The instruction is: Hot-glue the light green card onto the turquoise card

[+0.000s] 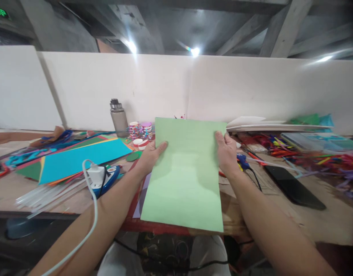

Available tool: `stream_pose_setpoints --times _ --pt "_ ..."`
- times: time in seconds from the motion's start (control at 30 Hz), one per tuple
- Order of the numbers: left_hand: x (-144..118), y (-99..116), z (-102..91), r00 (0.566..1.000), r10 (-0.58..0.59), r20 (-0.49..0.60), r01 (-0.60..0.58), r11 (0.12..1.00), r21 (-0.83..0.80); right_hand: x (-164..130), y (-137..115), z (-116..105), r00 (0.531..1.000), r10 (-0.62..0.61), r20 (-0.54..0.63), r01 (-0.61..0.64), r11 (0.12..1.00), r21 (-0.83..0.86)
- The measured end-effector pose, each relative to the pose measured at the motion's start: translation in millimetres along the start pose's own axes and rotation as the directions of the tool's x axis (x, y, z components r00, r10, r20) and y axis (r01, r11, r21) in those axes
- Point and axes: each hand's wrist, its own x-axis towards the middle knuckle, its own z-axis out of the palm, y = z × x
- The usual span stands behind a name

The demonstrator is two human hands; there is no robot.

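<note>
A light green sheet of paper [185,180] is held up in front of me over the front of the table. My left hand [152,155] grips its left edge, thumb on the near face and fingers behind. On the opposite edge my right hand [226,151] pinches it the same way, near the upper corner. The sheet hides most of what lies behind it. Part of a lilac sheet [142,197] shows below its left side. Close to my right hand is a blue glue gun [243,161] with a black cord.
Coloured sheets [84,159], clear sticks [50,197] and a power strip [103,178] with a white cable lie left. A grey bottle [118,119] stands behind. On the right are a black phone [293,186], a clear plastic case [314,141] and heaped craft pieces.
</note>
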Motion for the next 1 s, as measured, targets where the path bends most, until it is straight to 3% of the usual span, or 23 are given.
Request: stream_pose_setpoints --times 0.1,0.2,0.33,0.67,1.0 --pt "5 -11 0.9 0.991 -0.131 0.000 0.131 0.986 -0.103 3 3 -1 0.991 0.133 0.014 -0.132 0.991 -0.036" --pt "10 -27 3.0 0.963 -0.267 0.023 0.266 0.939 -0.218 6 9 -4 0.951 0.307 0.020 -0.305 0.949 -0.082" --pt "16 -45 5.5 0.943 -0.333 0.025 0.328 0.907 -0.263 8 19 -5 0.887 0.462 0.004 -0.460 0.885 -0.073" --pt "15 -52 7.6 0.962 -0.264 0.066 0.272 0.912 -0.307 10 27 -9 0.910 0.414 0.030 -0.412 0.910 -0.054" --pt "16 -50 5.4 0.937 -0.337 0.095 0.347 0.866 -0.360 10 30 -10 0.891 0.454 0.011 -0.453 0.891 -0.043"
